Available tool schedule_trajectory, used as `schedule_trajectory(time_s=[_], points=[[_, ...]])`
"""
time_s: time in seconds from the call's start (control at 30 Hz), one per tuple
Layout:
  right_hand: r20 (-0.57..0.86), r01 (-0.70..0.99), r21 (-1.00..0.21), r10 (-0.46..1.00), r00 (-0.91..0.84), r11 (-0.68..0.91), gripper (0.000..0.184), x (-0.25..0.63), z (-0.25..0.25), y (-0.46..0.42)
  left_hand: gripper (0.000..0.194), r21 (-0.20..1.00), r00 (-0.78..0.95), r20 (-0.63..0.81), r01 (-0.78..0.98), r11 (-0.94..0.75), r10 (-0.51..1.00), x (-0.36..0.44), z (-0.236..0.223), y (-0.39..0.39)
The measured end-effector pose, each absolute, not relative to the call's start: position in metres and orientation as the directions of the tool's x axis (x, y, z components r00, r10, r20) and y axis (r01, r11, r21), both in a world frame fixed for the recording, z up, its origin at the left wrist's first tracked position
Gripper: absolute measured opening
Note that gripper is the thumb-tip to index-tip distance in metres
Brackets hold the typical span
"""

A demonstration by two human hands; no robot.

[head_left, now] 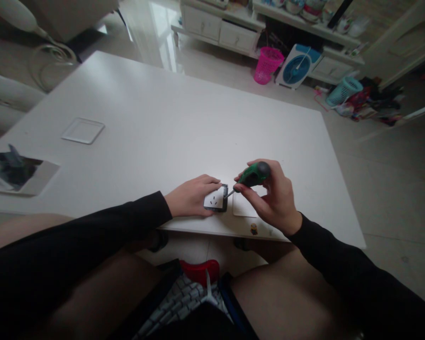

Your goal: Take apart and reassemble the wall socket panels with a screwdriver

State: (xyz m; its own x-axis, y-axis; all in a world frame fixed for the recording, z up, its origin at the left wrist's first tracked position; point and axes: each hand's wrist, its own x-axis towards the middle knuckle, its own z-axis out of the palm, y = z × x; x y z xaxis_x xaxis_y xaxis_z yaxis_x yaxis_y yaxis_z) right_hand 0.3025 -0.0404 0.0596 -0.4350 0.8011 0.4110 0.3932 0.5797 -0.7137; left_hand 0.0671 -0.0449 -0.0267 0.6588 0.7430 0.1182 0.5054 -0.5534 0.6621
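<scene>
My left hand [193, 196] grips a wall socket [213, 199] with a white face and a dark frame, near the table's front edge. In my right hand [278, 196] is a screwdriver [253, 175] with a green and black handle, its fingers wrapped round it. The screwdriver's thin shaft slants down to the left, and its tip is at the socket's right edge. Whether the tip sits in a screw is too small to tell. A white square plate [243, 206] lies just right of the socket, partly hidden under my right hand.
The white table [184, 123] bears a square white frame [82, 131] at the left and an open box [44, 177] with dark contents at the far left. A small yellow figure sticker [254, 229] is near the front edge. Beyond stand a pink basket [267, 66] and a blue fan [297, 67].
</scene>
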Motion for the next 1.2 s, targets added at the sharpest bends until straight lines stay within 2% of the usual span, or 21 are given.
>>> schedule_trajectory(time_s=[0.23,0.4,0.6,0.77,0.93,1.03,1.2], points=[[0.427,0.361,-0.699,0.765,-0.482,0.618,0.038,0.300,0.059,-0.041,0.063,0.673,0.667,0.105,0.499,-0.546,0.738,0.069,-0.023,-0.045],[0.470,0.400,-0.635,0.742,-0.479,0.661,0.034,0.299,0.061,-0.039,0.059,0.675,0.662,0.119,0.493,-0.549,0.740,0.069,-0.023,-0.046],[0.450,0.446,-0.630,0.767,-0.457,0.635,0.043,0.293,0.064,-0.032,0.054,0.673,0.662,0.118,0.496,-0.549,0.741,0.068,-0.024,-0.045],[0.472,0.436,-0.636,0.768,-0.433,0.636,0.046,0.290,0.064,-0.027,0.061,0.659,0.660,0.121,0.505,-0.557,0.741,0.067,-0.028,-0.045],[0.470,0.318,-0.688,0.734,-0.490,0.652,0.039,0.290,0.067,-0.027,0.053,0.668,0.671,0.115,0.493,-0.557,0.732,0.067,-0.027,-0.045],[0.401,0.245,-0.779,0.759,-0.513,0.577,0.035,0.291,0.067,-0.028,0.052,0.671,0.670,0.123,0.488,-0.559,0.732,0.068,-0.026,-0.045],[0.263,0.210,-0.866,0.771,-0.581,0.454,0.042,0.299,0.067,-0.028,0.060,0.666,0.661,0.105,0.508,-0.546,0.743,0.068,-0.026,-0.046]])
